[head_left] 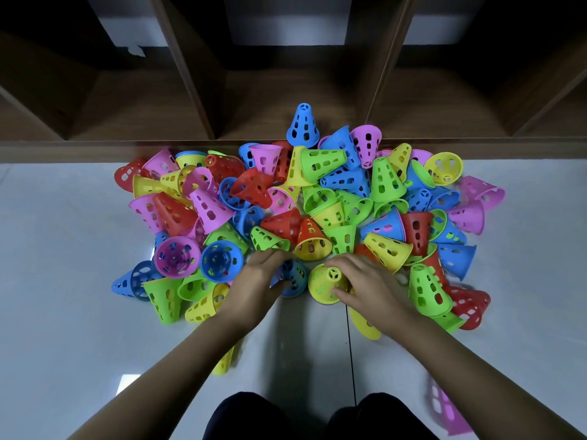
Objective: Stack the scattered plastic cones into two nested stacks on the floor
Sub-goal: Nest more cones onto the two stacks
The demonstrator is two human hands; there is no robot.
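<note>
Your left hand [257, 277] has its fingers wrapped round a blue cone [293, 279], standing on the floor [63, 281] at the near edge of the pile [301, 198]. Your right hand [365, 285] grips a yellow cone [325, 282] just beside it, tip facing you. Remaining cones lie scattered against the wooden shelf [286, 90].
</note>
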